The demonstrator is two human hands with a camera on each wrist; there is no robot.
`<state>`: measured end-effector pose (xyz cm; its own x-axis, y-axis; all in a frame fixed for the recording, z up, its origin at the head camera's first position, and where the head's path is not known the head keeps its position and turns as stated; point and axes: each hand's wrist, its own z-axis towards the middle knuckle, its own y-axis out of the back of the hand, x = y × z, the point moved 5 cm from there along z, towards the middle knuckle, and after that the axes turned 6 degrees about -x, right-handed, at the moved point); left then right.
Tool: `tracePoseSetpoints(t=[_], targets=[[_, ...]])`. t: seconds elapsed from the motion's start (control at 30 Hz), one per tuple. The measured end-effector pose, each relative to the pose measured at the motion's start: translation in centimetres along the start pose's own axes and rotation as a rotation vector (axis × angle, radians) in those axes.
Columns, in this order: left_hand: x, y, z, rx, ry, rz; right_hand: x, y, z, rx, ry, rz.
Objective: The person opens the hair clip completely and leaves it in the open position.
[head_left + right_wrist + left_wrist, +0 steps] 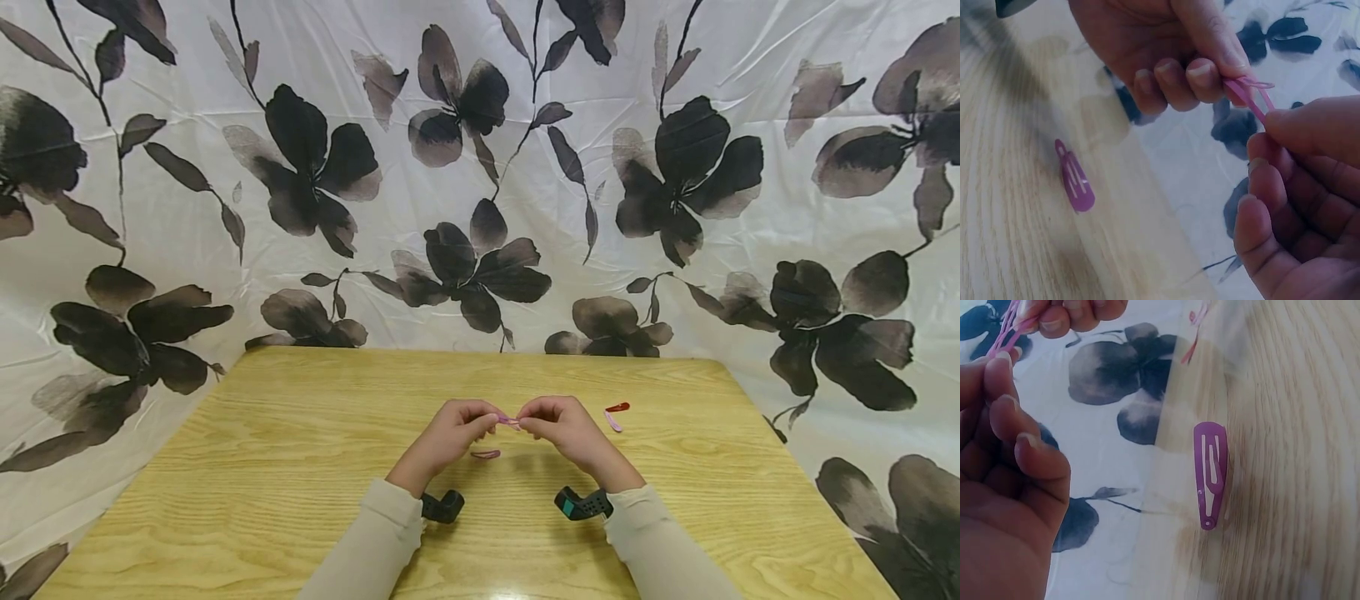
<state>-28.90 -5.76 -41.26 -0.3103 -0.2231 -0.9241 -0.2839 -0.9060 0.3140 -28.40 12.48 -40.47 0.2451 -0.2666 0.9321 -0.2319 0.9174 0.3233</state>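
Note:
Above the table, both hands pinch one pink snap hair clip between thumb and forefinger. My left hand has one end of it and my right hand the other. In the right wrist view the clip's inner tongue stands away from its frame, so the clip is sprung apart. A purple snap hair clip lies on the wood below the hands, nearer the left one.
Right of the right hand, a red hair clip and a light pink hair clip lie close together on the wooden table. Behind the table's far edge hangs a white floral cloth. Each wrist wears a black band.

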Motion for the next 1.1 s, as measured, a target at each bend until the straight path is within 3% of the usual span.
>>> tracePoseSetpoints(t=[0.23, 0.6, 0.97, 1.1], targets=[[0.4, 0.2, 0.0, -0.054, 0.045, 0.019, -0.2, 0.1, 0.0, -0.018, -0.005, -0.052], [0.7, 0.1, 0.0, -0.067, 0.065, 0.056, -0.6, 0.3, 0.0, -0.024, -0.007, -0.163], [1.0, -0.3, -0.1, -0.002, 0.111, 0.073, -0.8, 0.4, -0.2, 0.002, 0.007, -0.202], [1.2, -0.4, -0.2, 0.008, 0.106, 0.139, -1.0, 0.3, -0.2, 0.007, 0.001, -0.204]])
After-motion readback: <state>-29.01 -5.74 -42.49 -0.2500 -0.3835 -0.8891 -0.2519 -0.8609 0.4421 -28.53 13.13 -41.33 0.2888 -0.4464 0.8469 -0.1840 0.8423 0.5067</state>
